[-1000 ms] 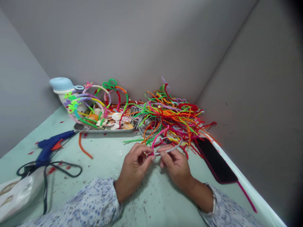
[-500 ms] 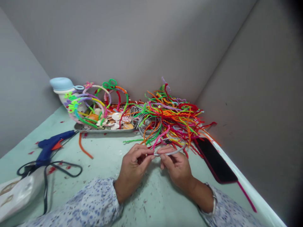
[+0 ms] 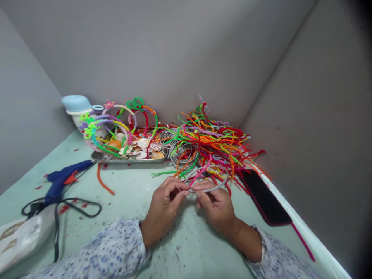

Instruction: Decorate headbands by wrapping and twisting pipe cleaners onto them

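Observation:
My left hand [image 3: 164, 207] and my right hand [image 3: 216, 205] meet over the table's middle, both pinched on a thin grey headband [image 3: 215, 187] that curves away to the right. A pink pipe cleaner [image 3: 200, 172] runs from the pinch point up toward the pile. My left fingers press the pink end against the band's tip. The right fingers grip the band just beside them. Directly behind my hands lies a big tangled pile of pipe cleaners [image 3: 212, 141] in red, orange, green and purple.
A metal tray [image 3: 128, 158] with shells and wrapped headbands [image 3: 113, 124] stands at the back left, beside a white and blue jar [image 3: 76, 108]. A blue glue gun [image 3: 62, 179] with black cord lies left. A dark phone [image 3: 264, 197] lies right. Grey walls enclose the table.
The grey headband has swung upward and away from me, its far arc now nearer the pile. Both hands kept their pinch and hardly shifted.

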### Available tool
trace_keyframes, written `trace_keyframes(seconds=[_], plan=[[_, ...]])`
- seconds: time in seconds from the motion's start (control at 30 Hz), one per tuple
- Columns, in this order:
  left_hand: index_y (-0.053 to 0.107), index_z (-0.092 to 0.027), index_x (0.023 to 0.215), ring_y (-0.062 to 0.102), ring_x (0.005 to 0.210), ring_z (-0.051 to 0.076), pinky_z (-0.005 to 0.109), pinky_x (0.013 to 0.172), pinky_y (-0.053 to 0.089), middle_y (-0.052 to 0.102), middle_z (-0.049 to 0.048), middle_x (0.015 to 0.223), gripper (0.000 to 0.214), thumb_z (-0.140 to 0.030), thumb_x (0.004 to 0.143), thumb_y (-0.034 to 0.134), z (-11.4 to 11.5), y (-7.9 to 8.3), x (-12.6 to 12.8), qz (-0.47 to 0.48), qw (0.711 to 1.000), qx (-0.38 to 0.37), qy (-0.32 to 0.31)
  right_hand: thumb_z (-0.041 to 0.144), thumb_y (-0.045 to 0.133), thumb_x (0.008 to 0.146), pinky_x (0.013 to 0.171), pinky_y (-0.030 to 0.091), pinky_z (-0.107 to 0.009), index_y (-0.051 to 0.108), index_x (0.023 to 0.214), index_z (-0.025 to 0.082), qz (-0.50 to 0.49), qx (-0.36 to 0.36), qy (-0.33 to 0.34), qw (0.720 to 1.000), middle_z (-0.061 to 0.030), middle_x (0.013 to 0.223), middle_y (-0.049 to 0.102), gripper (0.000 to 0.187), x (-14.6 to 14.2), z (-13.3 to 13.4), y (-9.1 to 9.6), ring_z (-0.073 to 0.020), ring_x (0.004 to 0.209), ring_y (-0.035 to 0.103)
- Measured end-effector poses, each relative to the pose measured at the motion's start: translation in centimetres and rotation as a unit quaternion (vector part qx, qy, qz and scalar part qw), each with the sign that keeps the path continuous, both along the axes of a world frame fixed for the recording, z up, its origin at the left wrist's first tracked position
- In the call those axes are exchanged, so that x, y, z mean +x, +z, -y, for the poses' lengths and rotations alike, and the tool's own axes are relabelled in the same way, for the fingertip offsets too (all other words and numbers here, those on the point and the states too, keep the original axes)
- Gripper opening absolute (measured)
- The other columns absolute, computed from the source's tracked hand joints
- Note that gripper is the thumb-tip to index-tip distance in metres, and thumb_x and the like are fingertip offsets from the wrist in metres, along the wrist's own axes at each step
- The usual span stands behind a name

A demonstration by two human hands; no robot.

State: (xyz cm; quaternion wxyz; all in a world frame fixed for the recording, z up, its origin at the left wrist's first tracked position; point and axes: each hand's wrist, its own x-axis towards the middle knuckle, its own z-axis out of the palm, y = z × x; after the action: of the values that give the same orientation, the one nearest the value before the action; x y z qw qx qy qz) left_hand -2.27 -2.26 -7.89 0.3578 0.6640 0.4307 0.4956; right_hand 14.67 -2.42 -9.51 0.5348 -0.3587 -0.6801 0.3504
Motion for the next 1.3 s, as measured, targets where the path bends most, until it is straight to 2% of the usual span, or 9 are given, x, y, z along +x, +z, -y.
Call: trace_keyframes(seconds=[0.13,0.23,0.43,0.6,0.87,1.07,1.3], plan=[[0.068,-0.018,0.085,0.057,0.077,0.014,0.024,0.065,0.044,0.061,0.0028,0.085,0.008,-0.018,0.084,0.060,-0.08,-0.01,0.08,-0.005,1.000,-0.009,0.007,0.025,0.055,0.091,0.049,0.049,-0.022,0.062,0.099,0.021,-0.047,-0.038,-0.027,0.998,-0.0017,0.082,0.063,0.011,-0.16,0.01,-0.03,-0.0084,0.052,0.057],[0.067,-0.018,0.085,0.057,0.073,0.013,0.023,0.062,0.044,0.061,0.0028,0.085,0.008,-0.020,0.084,0.060,-0.12,-0.20,0.15,0.001,1.000,-0.023,0.019,0.031,0.054,0.091,0.048,0.047,-0.021,0.060,0.094,0.020,-0.082,-0.072,-0.047,0.993,-0.0003,0.074,0.062,0.013,-0.24,-0.03,0.01,-0.0087,0.051,0.055],[0.066,-0.019,0.089,0.054,0.063,0.011,0.021,0.054,0.042,0.061,0.0018,0.083,0.010,-0.025,0.084,0.061,-0.18,-0.80,0.17,0.002,0.998,-0.043,0.037,0.034,0.056,0.090,0.047,0.045,-0.022,0.060,0.089,0.018,-0.099,-0.099,-0.045,0.989,-0.0008,0.073,0.063,0.017,-0.43,0.00,0.18,-0.0091,0.050,0.055],[0.068,-0.019,0.088,0.056,0.068,0.012,0.021,0.056,0.044,0.062,0.0026,0.084,0.010,-0.025,0.084,0.062,-0.30,-0.83,0.16,0.004,0.999,-0.033,0.036,0.035,0.056,0.090,0.047,0.045,-0.022,0.060,0.087,0.018,-0.098,-0.105,-0.039,0.989,-0.0001,0.071,0.063,0.018,-0.40,0.04,0.34,-0.0085,0.049,0.054],[0.068,-0.019,0.085,0.054,0.061,0.010,0.021,0.052,0.042,0.062,0.0024,0.084,0.010,-0.025,0.084,0.061,-0.30,-0.91,0.10,0.004,0.998,-0.051,0.026,0.035,0.056,0.090,0.047,0.046,-0.022,0.060,0.089,0.018,-0.086,-0.094,-0.041,0.991,-0.0001,0.072,0.064,0.017,-0.28,0.02,0.16,-0.0089,0.049,0.056],[0.067,-0.019,0.084,0.054,0.063,0.012,0.022,0.054,0.041,0.062,0.0022,0.083,0.011,-0.026,0.085,0.058,-0.29,-0.68,0.09,-0.011,0.998,-0.063,0.019,0.035,0.055,0.091,0.047,0.046,-0.022,0.060,0.089,0.018,-0.072,-0.095,-0.041,0.992,-0.0002,0.070,0.064,0.018,-0.17,-0.03,0.14,-0.0095,0.049,0.056],[0.065,-0.020,0.083,0.056,0.075,0.015,0.025,0.065,0.043,0.059,0.0012,0.081,0.010,-0.021,0.086,0.056,-0.07,0.03,0.14,-0.051,0.998,-0.037,0.010,0.035,0.054,0.091,0.047,0.046,-0.023,0.061,0.087,0.018,-0.061,-0.087,-0.041,0.994,-0.0007,0.070,0.063,0.019,-0.23,0.03,0.33,-0.0098,0.049,0.056]])
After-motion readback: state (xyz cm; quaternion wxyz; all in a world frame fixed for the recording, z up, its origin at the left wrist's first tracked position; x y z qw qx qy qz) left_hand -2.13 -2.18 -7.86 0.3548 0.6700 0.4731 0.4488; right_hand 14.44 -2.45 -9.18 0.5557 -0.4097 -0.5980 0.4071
